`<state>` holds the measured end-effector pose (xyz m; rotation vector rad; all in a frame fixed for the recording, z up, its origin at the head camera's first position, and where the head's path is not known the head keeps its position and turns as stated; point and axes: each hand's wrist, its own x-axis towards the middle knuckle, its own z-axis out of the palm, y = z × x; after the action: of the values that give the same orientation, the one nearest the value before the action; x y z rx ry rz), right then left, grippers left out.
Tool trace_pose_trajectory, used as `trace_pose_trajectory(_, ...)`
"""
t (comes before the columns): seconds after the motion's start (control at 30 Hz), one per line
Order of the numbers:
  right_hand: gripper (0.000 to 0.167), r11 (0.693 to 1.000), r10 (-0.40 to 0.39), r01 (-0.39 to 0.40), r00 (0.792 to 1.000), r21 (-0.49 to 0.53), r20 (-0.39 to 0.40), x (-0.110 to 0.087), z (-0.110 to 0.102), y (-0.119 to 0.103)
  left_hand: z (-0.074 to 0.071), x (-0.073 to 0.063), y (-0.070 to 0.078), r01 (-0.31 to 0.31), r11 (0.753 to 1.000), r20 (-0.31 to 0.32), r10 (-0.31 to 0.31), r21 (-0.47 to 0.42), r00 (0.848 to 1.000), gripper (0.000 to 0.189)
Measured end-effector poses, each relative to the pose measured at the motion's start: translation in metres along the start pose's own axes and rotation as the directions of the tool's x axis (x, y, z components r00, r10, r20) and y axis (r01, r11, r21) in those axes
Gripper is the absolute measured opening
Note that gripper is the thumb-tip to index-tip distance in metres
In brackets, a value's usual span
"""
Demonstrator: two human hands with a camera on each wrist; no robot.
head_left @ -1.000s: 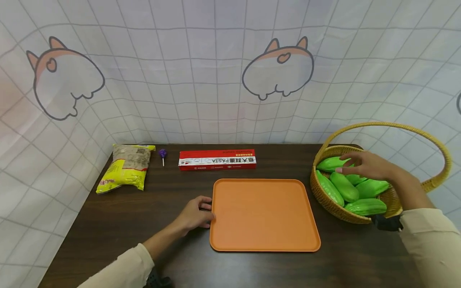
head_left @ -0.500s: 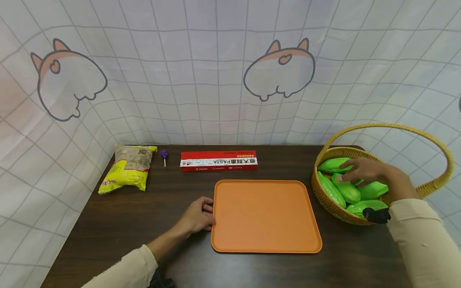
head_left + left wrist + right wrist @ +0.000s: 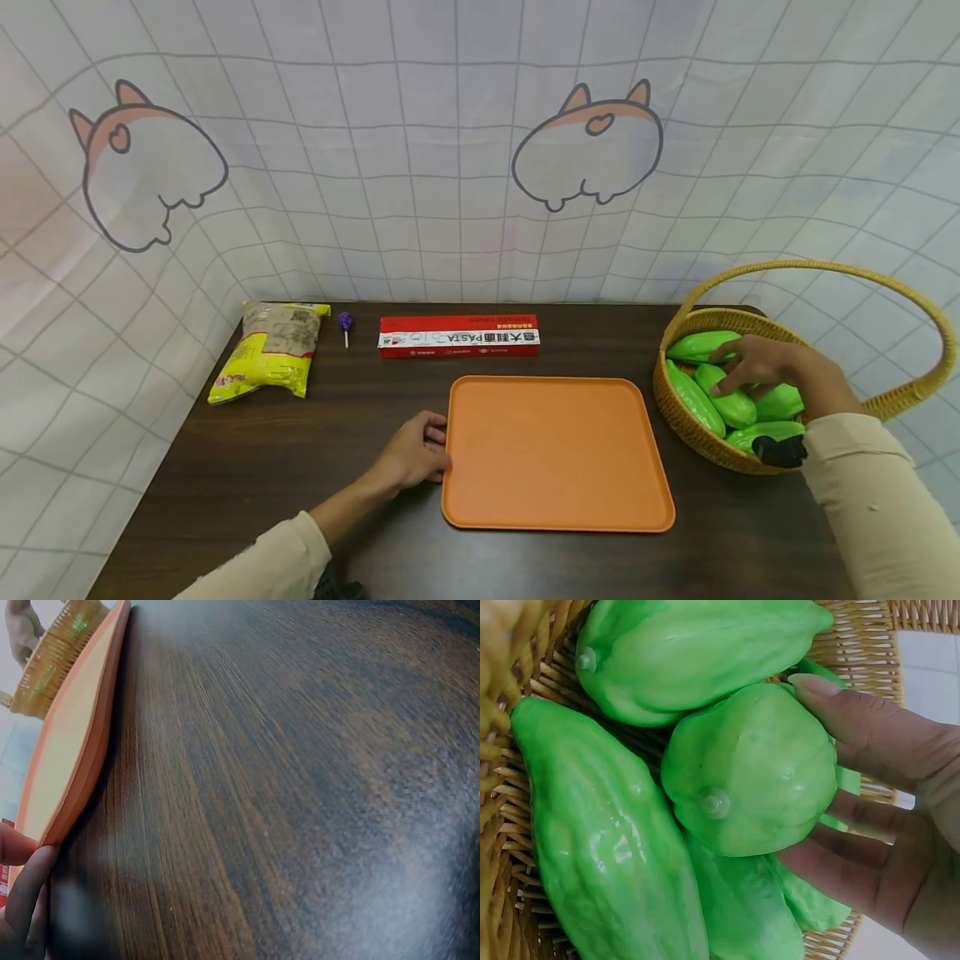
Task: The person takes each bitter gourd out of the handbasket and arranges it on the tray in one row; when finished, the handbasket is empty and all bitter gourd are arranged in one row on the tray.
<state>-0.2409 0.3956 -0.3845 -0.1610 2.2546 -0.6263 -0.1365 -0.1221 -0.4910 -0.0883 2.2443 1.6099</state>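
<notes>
An orange rectangular tray [image 3: 557, 454] lies on the dark wooden table. My left hand [image 3: 412, 452] pinches its left edge; in the left wrist view the thumb and fingers meet at the tray's rim [image 3: 88, 761]. To the right stands a wicker basket [image 3: 693, 437] with a tall arched handle, holding several green papayas. My right hand [image 3: 772, 367] reaches inside it. The right wrist view shows thumb and fingers curled round one green papaya [image 3: 750, 769], seen end-on among the others. The fingertips behind that papaya are partly hidden.
Behind the tray lies a red pasta box [image 3: 459, 337]. A purple lollipop [image 3: 345, 322] and a yellow bag [image 3: 276, 350] lie at the back left. A white grid-patterned cloth [image 3: 420, 167] hangs behind the table. The basket's handle [image 3: 840, 265] arches over the right arm.
My right hand has lowered into the basket and closed round a papaya. The left hand stays at the tray's edge. The head view has shifted slightly.
</notes>
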Motion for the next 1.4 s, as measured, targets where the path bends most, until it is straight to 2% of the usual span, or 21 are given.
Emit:
trace_pose_trajectory(0.3, 0.091, 1.0, -0.01, 0.01, 1.0, 0.001, 0.011, -0.002, 0.0, 0.005, 0.0, -0.001, -0.001, -0.007, 1.0, 0.009, 0.007, -0.002, 1.0, 0.062)
trace_pose_trajectory(0.67, 0.089, 0.997, -0.041, 0.041, 0.999, 0.063, 0.001, -0.009, -0.006, 0.014, -0.001, -0.001, 0.0, -0.005, 1.0, 0.021, 0.005, 0.006, 1.0, 0.063)
trace_pose_trajectory(0.97, 0.087, 0.997, -0.027, 0.026, 1.0, 0.079, 0.007, -0.01, -0.006, 0.02, -0.001, -0.001, -0.001, -0.007, 1.0, 0.013, 0.007, 0.002, 1.0, 0.062)
trace_pose_trajectory(1.17, 0.089, 0.998, -0.008, 0.01, 1.0, 0.07, -0.028, -0.012, -0.005, 0.02, -0.001, -0.001, 0.001, 0.0, 1.0, 0.006, 0.0, 0.005, 1.0, 0.062)
trace_pose_trajectory(1.4, 0.085, 0.997, -0.067, 0.069, 0.993, 0.026, -0.098, -0.019, -0.003, 0.018, -0.001, 0.0, 0.0, 0.013, 1.0, 0.007, -0.013, -0.007, 1.0, 0.062)
